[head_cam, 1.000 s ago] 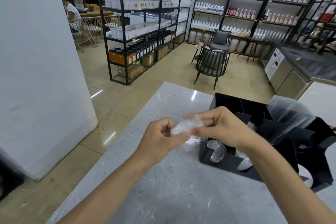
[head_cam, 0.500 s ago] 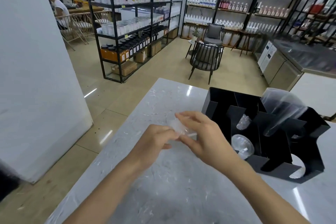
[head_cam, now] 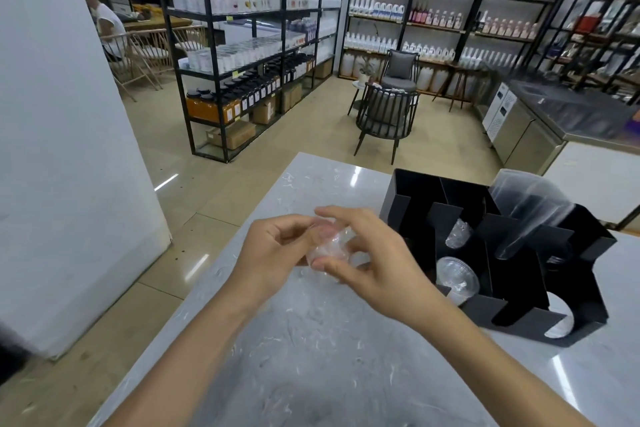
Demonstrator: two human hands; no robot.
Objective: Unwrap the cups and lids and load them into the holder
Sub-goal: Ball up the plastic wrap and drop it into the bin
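Observation:
Both hands meet over the grey marble counter [head_cam: 311,340]. A crumpled piece of clear plastic wrap [head_cam: 330,248] is pinched between my left hand [head_cam: 277,253] and my right hand [head_cam: 374,260]. To the right stands the black holder [head_cam: 519,288] with several slots. Clear lids [head_cam: 457,276] fill its front slot. Another clear stack [head_cam: 459,234] sits in the slot behind. A stack of clear cups [head_cam: 530,208] leans out of the rear right slot, partly in thin plastic.
The counter's left edge drops to a tiled floor [head_cam: 166,204], with a white wall [head_cam: 62,149] at left. Black shelving [head_cam: 249,45] with bottles, a dark chair [head_cam: 384,118] and a steel counter [head_cam: 540,128] stand beyond. A person sits far back left.
The hands have drawn away from the holder to the left and keep working the plastic wrap into a tighter wad. The view has shifted, so the holder appears further right.

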